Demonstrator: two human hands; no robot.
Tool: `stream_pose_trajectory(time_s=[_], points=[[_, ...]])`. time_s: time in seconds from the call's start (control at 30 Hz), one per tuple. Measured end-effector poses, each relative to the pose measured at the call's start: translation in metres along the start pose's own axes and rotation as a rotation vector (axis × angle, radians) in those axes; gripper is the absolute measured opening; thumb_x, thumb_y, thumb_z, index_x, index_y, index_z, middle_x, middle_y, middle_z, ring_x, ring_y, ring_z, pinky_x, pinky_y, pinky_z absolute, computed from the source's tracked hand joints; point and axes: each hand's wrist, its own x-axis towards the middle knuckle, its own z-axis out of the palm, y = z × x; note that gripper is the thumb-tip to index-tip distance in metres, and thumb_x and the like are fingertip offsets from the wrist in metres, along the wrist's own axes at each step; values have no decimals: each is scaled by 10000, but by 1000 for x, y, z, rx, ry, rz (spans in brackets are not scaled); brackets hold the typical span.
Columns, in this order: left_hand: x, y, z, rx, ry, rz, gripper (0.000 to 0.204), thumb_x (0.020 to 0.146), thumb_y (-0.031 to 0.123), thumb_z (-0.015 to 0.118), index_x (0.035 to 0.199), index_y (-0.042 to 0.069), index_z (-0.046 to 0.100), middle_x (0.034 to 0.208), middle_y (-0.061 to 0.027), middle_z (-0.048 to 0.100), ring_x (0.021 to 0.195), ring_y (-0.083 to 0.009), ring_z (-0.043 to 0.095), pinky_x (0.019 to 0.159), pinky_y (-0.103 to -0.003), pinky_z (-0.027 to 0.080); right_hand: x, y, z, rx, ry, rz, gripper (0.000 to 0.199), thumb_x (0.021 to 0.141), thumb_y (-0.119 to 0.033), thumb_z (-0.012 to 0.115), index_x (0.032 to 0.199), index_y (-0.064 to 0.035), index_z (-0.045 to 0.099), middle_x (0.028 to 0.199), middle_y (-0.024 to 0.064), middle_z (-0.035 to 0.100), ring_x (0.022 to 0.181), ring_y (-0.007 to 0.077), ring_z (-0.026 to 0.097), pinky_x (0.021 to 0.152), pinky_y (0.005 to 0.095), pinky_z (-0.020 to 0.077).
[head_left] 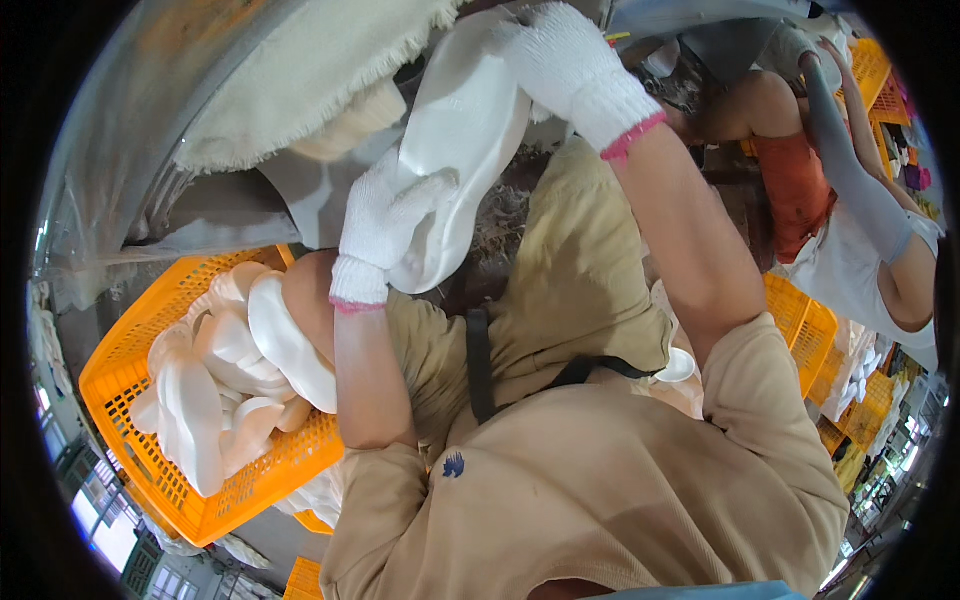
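A white shoe sole (460,130) with a smooth, raised rim is held up lengthwise before me. My left hand (385,220), in a white knit glove with a pink cuff, grips its lower end, thumb laid across the surface. At the upper end, my right hand (575,75), gloved alike, is closed on the sole's edge; its fingertips are partly hidden. Just left of the sole is a large cream cloth wheel (320,70) with a frayed edge. Whether the sole touches the wheel is hard to tell.
An orange plastic crate (215,520) at my left is heaped with white soles (195,410). Clear plastic sheeting (110,150) hangs at the upper left. To the right sits another person in a white top (850,260), near more orange crates (800,310).
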Motion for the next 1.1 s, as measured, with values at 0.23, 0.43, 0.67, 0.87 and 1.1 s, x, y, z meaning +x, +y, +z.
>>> stream_pose_trajectory(time_s=[0.23,0.43,0.67,0.87,1.1], points=[[32,23,102,-749,213,-9,495,896,240,821,1241,-86,682,1114,-113,755,937,-136,702,808,-300,566,-84,-6,-29,210,46,3,468,896,-302,625,1192,60,643,1040,254,722,944,430,720,918,464,566],[98,32,139,-936,433,-169,461,956,212,750,1244,-134,651,1224,-153,708,1029,-208,683,877,-373,575,-135,-18,-38,387,418,232,522,806,-271,725,1210,25,578,1069,282,688,990,464,704,892,459,563],[126,-11,33,-447,295,-356,516,1104,332,512,1523,33,484,1523,-75,565,1305,-253,593,1082,-436,504,-49,1,-3,456,274,287,481,824,-368,662,1080,38,690,1027,314,714,1022,476,701,931,483,567],[7,19,1,143,117,-6,385,964,157,701,1300,-29,670,1139,-80,754,997,-194,700,901,-334,556,-4,7,18,538,186,264,520,848,-407,646,1054,61,738,1069,319,727,1080,464,696,985,480,549],[64,14,71,-258,196,-108,373,909,214,824,1177,-26,725,1021,-67,734,815,-156,684,675,-293,566,-92,-22,-35,-21,23,-169,657,771,-415,785,1290,-31,663,1300,193,681,1266,412,611,1060,498,473]])
